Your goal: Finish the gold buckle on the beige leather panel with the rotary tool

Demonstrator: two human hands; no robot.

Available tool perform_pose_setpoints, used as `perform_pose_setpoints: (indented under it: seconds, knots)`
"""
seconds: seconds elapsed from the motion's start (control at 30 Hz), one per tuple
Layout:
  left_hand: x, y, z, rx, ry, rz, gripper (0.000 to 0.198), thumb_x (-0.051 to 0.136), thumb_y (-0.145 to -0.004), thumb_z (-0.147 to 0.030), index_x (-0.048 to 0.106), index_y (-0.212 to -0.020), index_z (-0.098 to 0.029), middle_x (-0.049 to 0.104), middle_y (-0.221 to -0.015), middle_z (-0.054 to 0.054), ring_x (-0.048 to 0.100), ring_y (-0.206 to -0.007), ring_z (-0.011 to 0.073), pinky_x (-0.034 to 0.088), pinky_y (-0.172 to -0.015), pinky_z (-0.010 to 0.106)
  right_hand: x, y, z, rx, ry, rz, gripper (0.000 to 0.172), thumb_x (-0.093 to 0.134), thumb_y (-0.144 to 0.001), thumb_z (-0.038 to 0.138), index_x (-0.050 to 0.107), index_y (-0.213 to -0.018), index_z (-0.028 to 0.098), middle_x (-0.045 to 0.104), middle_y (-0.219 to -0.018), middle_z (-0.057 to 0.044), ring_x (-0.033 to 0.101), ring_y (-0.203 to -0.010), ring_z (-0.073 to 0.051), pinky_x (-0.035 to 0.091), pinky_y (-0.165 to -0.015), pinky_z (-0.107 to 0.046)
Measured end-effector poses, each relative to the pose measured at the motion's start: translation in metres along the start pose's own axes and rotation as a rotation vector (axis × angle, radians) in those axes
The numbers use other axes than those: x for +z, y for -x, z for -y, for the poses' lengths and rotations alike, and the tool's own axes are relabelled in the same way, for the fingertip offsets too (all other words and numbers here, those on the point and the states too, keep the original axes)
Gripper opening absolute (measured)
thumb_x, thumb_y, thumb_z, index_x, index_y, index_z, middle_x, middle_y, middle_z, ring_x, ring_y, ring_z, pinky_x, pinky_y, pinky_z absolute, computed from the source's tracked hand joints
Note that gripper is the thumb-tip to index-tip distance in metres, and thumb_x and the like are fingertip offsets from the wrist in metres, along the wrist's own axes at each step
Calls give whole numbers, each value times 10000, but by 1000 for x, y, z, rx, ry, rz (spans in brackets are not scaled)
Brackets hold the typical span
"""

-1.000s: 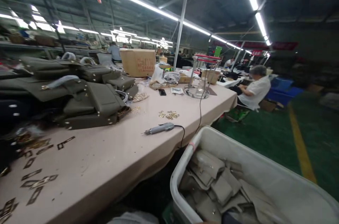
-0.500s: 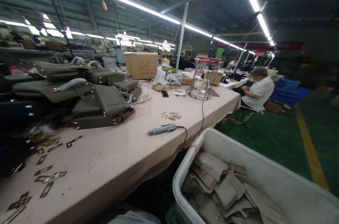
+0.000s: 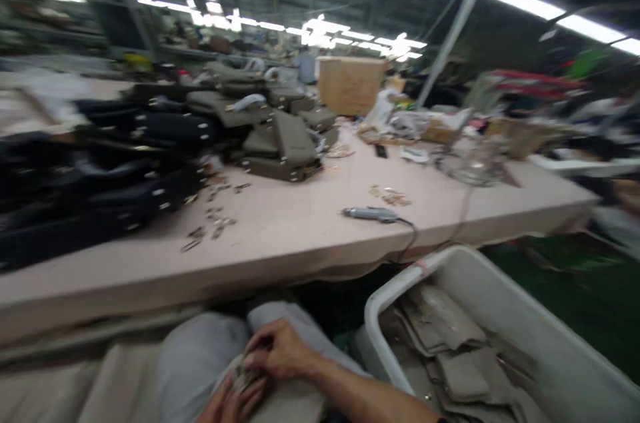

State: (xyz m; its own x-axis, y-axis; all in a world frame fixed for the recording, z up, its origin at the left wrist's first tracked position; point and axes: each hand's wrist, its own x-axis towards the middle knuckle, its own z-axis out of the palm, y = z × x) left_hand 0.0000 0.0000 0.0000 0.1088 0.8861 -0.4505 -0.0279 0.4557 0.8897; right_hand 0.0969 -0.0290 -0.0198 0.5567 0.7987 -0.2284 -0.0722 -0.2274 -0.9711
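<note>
Low in the view, over my lap, my right hand (image 3: 283, 351) has its fingers bent and pinched together. Just below it, partly cut off by the lower edge, my left hand (image 3: 237, 400) curls from the other side, and the two touch. Between the fingers is a small pale, partly shiny thing, too blurred to name. A beige-grey leather-like piece (image 3: 293, 403) lies on my lap under the hands. On the table ahead rest an electric screwdriver (image 3: 371, 213), gold-coloured fittings (image 3: 395, 196) and dark metal frames (image 3: 215, 223).
Dark bags (image 3: 165, 190) and olive bags (image 3: 285, 143) are heaped on the table (image 3: 295, 230). A cardboard box (image 3: 350, 84) stands behind them. To my right is a white bin (image 3: 495, 283) with beige bag pieces (image 3: 465, 370). Beige material (image 3: 120, 383) lies at lower left.
My view has swung left and down. Both hands and my lap have come into sight at the bottom; the seated person on the right is no longer clearly seen.
</note>
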Motion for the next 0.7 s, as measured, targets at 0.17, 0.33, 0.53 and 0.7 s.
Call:
perform_pose_setpoints:
  seconds: [0.17,0.33,0.53,0.7]
  knots:
    - [-58,-14,-5,27,-75,416,597,788,-750,-593,782,-1092,-103,800,-862,120,792,-664,272,690,-667,402,-3,3,-2,-29,-32,121,336,776,-771,493,785,-837,164,723,-768,-55,626,-676,-168,510,-653,-269]
    - [-59,-22,5,34,-51,463,452,648,-917,-470,750,-1139,-89,790,-910,123,799,-705,225,674,-669,305,-4,-1,-6,54,-138,155,423,826,-775,523,789,-928,130,695,-699,-58,601,-614,-159,500,-603,-273]
    - [-59,-22,6,1,-41,479,410,625,-909,-377,739,-1182,-92,793,-918,108,801,-714,225,675,-675,306,2,0,1,33,-164,223,374,824,-805,488,797,-938,140,694,-699,-48,602,-616,-147,511,-611,-265]
    - [-61,-25,6,-5,-56,511,388,607,-917,-340,746,-1206,-122,793,-930,91,800,-730,229,683,-710,340,6,0,1,119,-182,189,403,860,-762,477,800,-946,124,709,-696,-65,615,-590,-150,531,-579,-258]
